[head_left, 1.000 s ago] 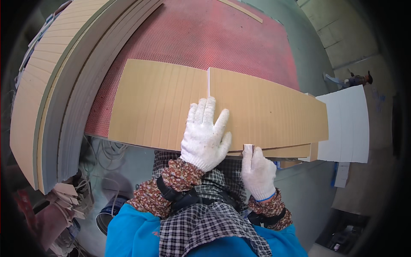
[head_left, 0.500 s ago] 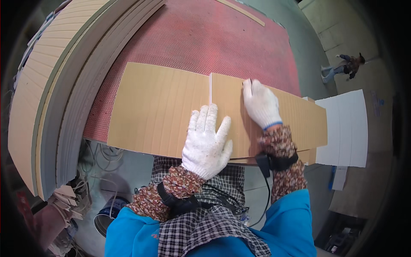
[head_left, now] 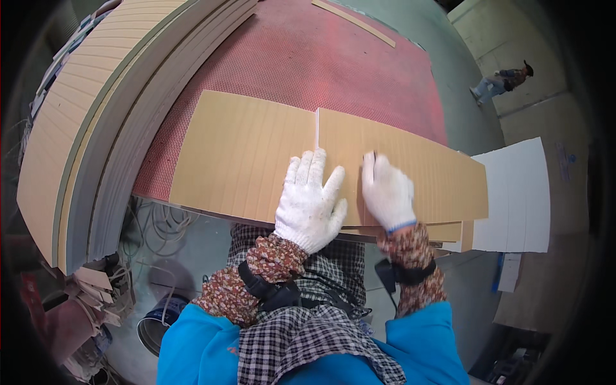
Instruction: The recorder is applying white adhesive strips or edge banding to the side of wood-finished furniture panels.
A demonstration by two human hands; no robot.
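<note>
My left hand (head_left: 309,208), in a white knit glove, rests flat with fingers spread where two tan grooved boards meet. Its fingertips point at the white edge of the right-hand board (head_left: 436,173). The left-hand board (head_left: 234,154) lies under the side of that hand. On the right-hand board, my gloved right hand (head_left: 389,192) is closed in a pinch. A small dark tip shows at its fingers, but what it holds is too small to make out.
A tall stack of curved-looking tan and grey boards (head_left: 109,122) stands at left. The table has a red mesh top (head_left: 308,58), with a thin wooden strip (head_left: 356,22) at its far side. White sheets (head_left: 513,192) lie at right; a person (head_left: 504,82) walks beyond.
My right hand has slid toward me along the right-hand board, still pinched. The left hand stays flat in place. In the background, the person has moved a little farther away.
</note>
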